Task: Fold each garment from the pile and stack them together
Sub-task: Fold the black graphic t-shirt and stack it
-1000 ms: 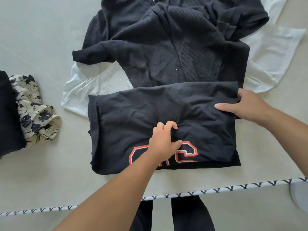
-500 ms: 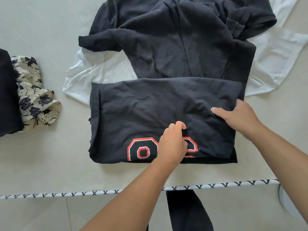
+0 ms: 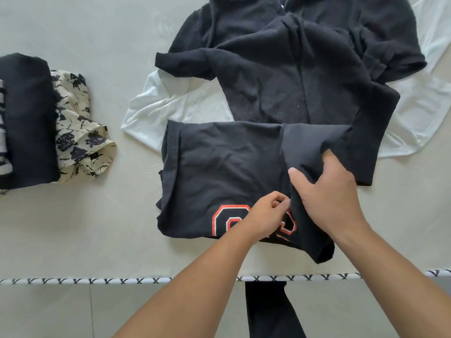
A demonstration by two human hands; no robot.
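A black garment with orange and white numbers [image 3: 219, 172] lies partly folded near the front edge of the table. My right hand [image 3: 329, 191] grips its right side and has it lifted and turned over toward the middle. My left hand [image 3: 266, 215] sits on the printed numbers with fingers curled, pinching the fabric at the fold line. Behind it lies the pile: a black ribbed garment [image 3: 292, 69] spread over a white garment [image 3: 175, 111]. At the far left stands the folded stack [image 3: 29, 120], with a black piece on top and a cream floral one [image 3: 78, 128] beneath.
The pale table [image 3: 85, 228] ends at a front edge trimmed with black and white cord [image 3: 97, 281]. Dark trouser legs [image 3: 268, 311] show below the edge over a tiled floor.
My right hand has pulled the garment's right side up and over toward the centre. My left hand shifted slightly right along the numbers. The camera view moved left.
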